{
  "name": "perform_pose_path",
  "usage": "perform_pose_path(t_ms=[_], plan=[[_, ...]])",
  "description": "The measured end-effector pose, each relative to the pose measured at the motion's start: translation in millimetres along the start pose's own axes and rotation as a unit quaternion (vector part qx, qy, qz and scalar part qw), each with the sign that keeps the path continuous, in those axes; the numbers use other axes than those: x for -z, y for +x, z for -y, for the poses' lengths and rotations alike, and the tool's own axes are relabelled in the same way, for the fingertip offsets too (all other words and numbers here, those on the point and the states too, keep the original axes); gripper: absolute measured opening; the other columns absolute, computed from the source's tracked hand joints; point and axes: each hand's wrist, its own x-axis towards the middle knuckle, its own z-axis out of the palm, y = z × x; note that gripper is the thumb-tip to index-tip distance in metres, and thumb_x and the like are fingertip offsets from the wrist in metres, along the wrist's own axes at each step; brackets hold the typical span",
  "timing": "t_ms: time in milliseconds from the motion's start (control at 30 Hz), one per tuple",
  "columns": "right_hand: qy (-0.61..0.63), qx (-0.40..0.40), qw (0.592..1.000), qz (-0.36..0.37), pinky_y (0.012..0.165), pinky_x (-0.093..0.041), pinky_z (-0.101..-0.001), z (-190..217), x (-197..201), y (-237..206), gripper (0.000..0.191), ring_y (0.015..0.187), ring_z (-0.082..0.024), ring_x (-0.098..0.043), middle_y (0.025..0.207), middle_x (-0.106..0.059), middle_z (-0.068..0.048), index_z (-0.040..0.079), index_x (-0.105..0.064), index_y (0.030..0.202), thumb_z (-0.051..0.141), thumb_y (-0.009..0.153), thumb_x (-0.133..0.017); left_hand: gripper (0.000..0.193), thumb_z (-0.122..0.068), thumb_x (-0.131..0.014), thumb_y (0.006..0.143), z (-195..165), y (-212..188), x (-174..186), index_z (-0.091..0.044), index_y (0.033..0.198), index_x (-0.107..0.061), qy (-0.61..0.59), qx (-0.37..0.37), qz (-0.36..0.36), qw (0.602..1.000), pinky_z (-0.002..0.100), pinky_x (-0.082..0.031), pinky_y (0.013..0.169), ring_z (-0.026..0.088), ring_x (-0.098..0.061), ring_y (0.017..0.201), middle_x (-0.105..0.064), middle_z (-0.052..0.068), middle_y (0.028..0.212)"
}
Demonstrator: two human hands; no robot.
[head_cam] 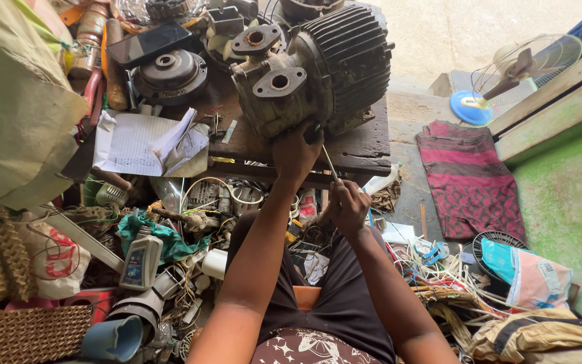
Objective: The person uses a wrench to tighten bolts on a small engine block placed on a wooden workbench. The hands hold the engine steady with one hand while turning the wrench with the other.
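Pump work is under way on the dark wooden table (365, 145): one grimy motor-pump unit (311, 71) sits tilted at its front edge, ribbed motor housing to the rear, cast pump body facing the person. The left hand (296, 154) presses against the underside of the pump body, fingers curled onto the casting to steady it. The right hand (347, 205) sits lower, fingers clenched around the handle of one thin screwdriver (331, 165) whose shaft slants up toward the base of the pump. Its tip is hidden behind the left hand, so what it engages cannot be told.

Judging by how things lie, the job looks early to middling: the pump body is still joined to the motor, and both round flanged ports, two in all, stand open and bare on top. No removed cover or loose bolts from this unit can be picked out beside it.

Counted around it: one round metal end cover (170, 73) behind on the table, one dark phone (148, 42), one pile of lined paper sheets (144, 141), one white oil bottle (141, 259) on the cluttered floor, one standing fan (523, 71) and one red patterned cloth (469, 178) to the right.
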Motion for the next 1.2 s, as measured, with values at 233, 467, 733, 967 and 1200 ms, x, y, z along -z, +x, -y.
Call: perform_pose_path(t_ms=[233,467,733,967,1200], plan=[[0.029,0.052,0.998,-0.036,0.056,-0.051,-0.0356,19,6,17,0.013,0.063,-0.023,-0.067,0.08,-0.068,-0.013,0.003,-0.058,0.088,-0.002,0.094,-0.068,0.034,-0.035,-0.079,0.078,1,-1,-2,-0.018,0.108,-0.079,-0.021,-0.001,-0.01,1.0,0.043,-0.06,0.075,0.032,-0.075,0.076,-0.077,0.012,0.082],[0.001,0.059,0.996,-0.069,0.04,-0.034,-0.0294,3,7,84,0.009,0.046,-0.01,-0.053,0.065,-0.063,-0.005,0.006,-0.059,0.1,0.005,0.103,-0.067,0.027,-0.023,-0.071,0.088,17,-4,4,-0.015,0.114,-0.076,-0.067,-0.12,-0.033,0.99,0.041,-0.06,0.08,0.032,-0.075,0.087,-0.077,0.012,0.099],[-0.072,0.002,0.994,0.076,0.049,-0.04,-0.0326,19,18,174,0.015,0.047,-0.012,-0.055,0.058,-0.062,-0.002,0.011,-0.06,0.092,0.017,0.102,-0.07,0.015,-0.029,-0.073,0.093,4,-2,6,-0.018,0.102,-0.078,-0.027,-0.036,0.001,0.999,0.042,-0.06,0.076,0.032,-0.075,0.083,-0.078,0.011,0.091],[-0.015,0.014,1.0,-0.008,0.04,-0.032,-0.0285,8,20,108,0.019,0.042,-0.007,-0.048,0.057,-0.058,-0.002,0.01,-0.064,0.084,0.009,0.102,-0.071,0.018,-0.025,-0.073,0.092,10,-4,1,-0.018,0.108,-0.078,-0.05,-0.066,-0.03,0.996,0.041,-0.06,0.076,0.031,-0.076,0.084,-0.077,0.012,0.095],[-0.069,-0.026,0.997,-0.027,0.039,-0.029,-0.0333,9,9,12,0.025,0.042,-0.012,-0.046,0.056,-0.056,-0.002,0.01,-0.059,0.073,0.005,0.095,-0.07,0.018,-0.023,-0.072,0.092,17,-4,-7,-0.02,0.108,-0.078,-0.029,-0.101,-0.066,0.992,0.04,-0.061,0.074,0.031,-0.076,0.082,-0.078,0.011,0.094]])
